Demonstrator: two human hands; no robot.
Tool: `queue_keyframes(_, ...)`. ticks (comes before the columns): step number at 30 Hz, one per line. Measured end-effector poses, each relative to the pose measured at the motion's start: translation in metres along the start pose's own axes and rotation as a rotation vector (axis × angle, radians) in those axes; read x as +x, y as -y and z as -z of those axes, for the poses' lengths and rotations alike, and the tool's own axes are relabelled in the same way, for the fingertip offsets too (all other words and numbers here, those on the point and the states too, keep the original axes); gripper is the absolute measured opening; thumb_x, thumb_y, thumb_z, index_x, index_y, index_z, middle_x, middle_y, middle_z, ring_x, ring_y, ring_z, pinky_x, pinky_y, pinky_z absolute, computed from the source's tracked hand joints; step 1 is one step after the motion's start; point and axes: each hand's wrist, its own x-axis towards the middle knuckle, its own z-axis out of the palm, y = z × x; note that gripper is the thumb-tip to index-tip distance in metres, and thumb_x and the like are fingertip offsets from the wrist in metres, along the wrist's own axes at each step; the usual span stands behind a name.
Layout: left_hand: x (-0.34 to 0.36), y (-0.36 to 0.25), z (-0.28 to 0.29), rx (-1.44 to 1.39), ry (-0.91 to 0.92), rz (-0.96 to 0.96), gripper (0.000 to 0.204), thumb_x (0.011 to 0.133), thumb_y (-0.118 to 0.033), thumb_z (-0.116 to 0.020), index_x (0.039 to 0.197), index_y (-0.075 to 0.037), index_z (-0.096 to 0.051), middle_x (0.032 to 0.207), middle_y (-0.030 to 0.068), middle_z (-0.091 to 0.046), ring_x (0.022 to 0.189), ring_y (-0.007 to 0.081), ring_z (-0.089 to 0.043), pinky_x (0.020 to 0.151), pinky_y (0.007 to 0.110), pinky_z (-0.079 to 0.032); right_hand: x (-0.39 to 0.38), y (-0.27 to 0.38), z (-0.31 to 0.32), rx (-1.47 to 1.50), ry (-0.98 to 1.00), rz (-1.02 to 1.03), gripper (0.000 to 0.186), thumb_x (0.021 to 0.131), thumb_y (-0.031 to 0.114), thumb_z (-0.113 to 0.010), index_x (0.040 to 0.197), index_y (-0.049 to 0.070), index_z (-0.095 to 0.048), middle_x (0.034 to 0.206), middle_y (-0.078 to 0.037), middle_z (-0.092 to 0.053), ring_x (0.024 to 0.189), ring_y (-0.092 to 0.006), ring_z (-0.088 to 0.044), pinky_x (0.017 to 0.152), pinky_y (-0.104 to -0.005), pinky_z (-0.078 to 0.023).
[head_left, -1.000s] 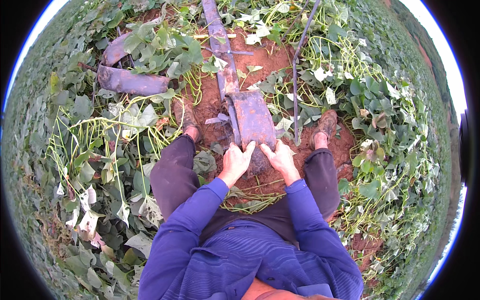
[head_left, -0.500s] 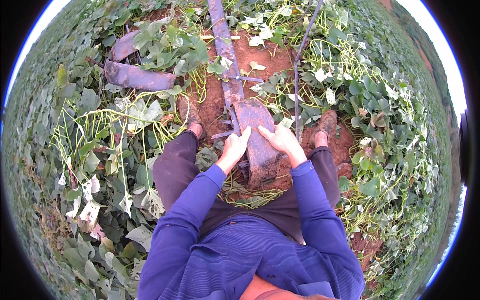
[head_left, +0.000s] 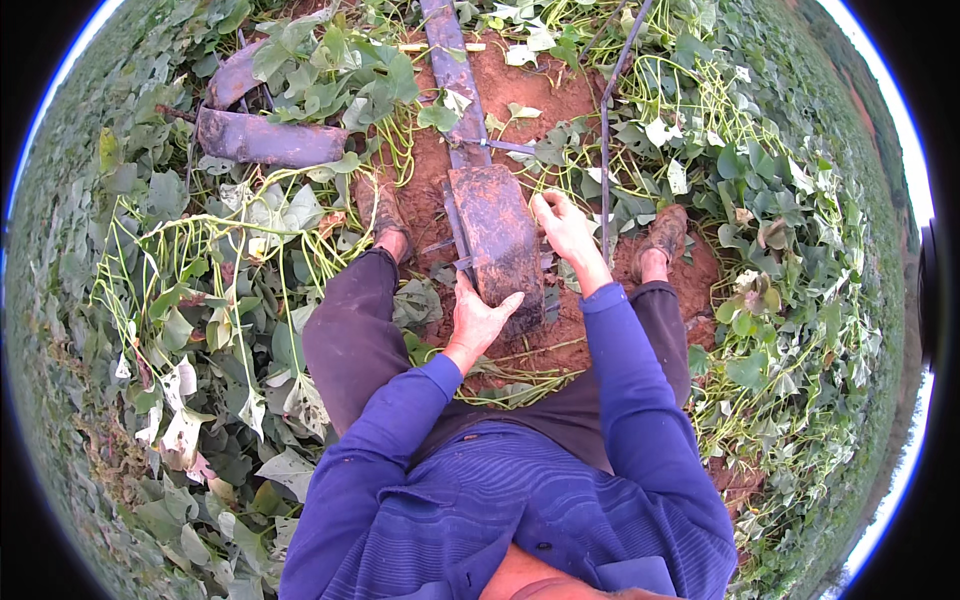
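A curved, rusty metal guard with a purplish-brown, mud-stained face stands between my legs, at the near end of a long flat metal bar. My left hand grips the guard's lower left part, its thumb across the face and the fingers going round the side edge. Just right of the guard's upper edge is my right hand, its fingers bent in and drawn together. Whether anything small sits in those fingertips is hidden. A thin metal strip crosses the bar just above the guard.
Two more curved metal pieces lie among leaves at the upper left. A thin dark rod rises on the right. Leafy vines surround a patch of reddish soil. My muddy shoes stand on either side.
My left hand has slid down to the guard's lower left edge. My right hand has come off its face, moving up and right. The guard looks shifted slightly up and left.
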Motion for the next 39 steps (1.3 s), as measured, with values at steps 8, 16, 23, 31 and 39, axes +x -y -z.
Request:
queue_keyframes(8, 0.035, -0.006, -0.001, 0.209, -0.048, 0.000, 0.092, 0.081, -0.030, -0.088, 0.151, 0.003, -0.039, 0.135, 0.0253, -0.062, 0.125, 0.0383, -0.062, 0.107, 0.045, -0.049, -0.104, -0.098, -0.037, -0.027, -0.174, 0.117, 0.065, 0.091, 0.039, -0.079, 0.135, -0.005, -0.059, 0.121, -0.024, -0.070, 0.111, -0.0346, -0.070, 0.098, -0.0425, -0.054)
queue_keyframes(16, 0.015, 0.027, -0.002, 0.218, 0.100, 0.098, 0.105, 0.081, -0.045, -0.087, 0.154, 0.006, -0.031, 0.137, 0.0291, -0.063, 0.123, 0.0416, -0.065, 0.105, 0.047, -0.050, -0.079, -0.091, -0.052, 0.000, 0.022, -0.025, 0.073, 0.096, 0.059, -0.062, 0.142, 0.002, -0.057, 0.125, -0.025, -0.071, 0.119, -0.0408, -0.067, 0.102, -0.0461, -0.050)
queue_keyframes(23, 0.014, -0.008, -0.005, 0.370, 0.151, 0.162, 0.105, 0.091, -0.053, -0.074, 0.154, 0.013, -0.022, 0.136, 0.0321, -0.062, 0.124, 0.0448, -0.063, 0.105, 0.046, -0.050, -0.077, -0.078, -0.040, -0.128, -0.067, 0.008, 0.063, 0.101, 0.058, -0.054, 0.121, 0.000, -0.064, 0.101, -0.031, -0.073, 0.100, -0.0497, -0.069, 0.088, -0.0558, -0.052)
queue_keyframes(31, -0.025, -0.065, 0.013, 0.379, 0.205, 0.106, 0.105, 0.094, -0.063, -0.064, 0.140, 0.027, -0.033, 0.110, 0.0389, -0.069, 0.108, 0.0488, -0.070, 0.095, 0.049, -0.054, -0.130, -0.021, 0.013, -0.090, 0.059, -0.064, 0.073, 0.101, 0.061, -0.054, 0.117, -0.008, -0.068, 0.106, -0.032, -0.073, 0.108, -0.0452, -0.071, 0.095, -0.0490, -0.052)
queue_keyframes(39, 0.028, -0.069, 0.020, 0.171, 0.250, 0.223, 0.079, 0.093, -0.053, -0.070, 0.124, 0.019, -0.063, 0.115, 0.0298, -0.072, 0.109, 0.0359, -0.072, 0.097, 0.041, -0.053, -0.097, 0.008, 0.033, 0.025, 0.181, -0.120, 0.085, 0.098, 0.070, -0.052, 0.104, -0.013, -0.073, 0.099, -0.029, -0.075, 0.100, -0.0371, -0.074, 0.090, -0.0442, -0.053)
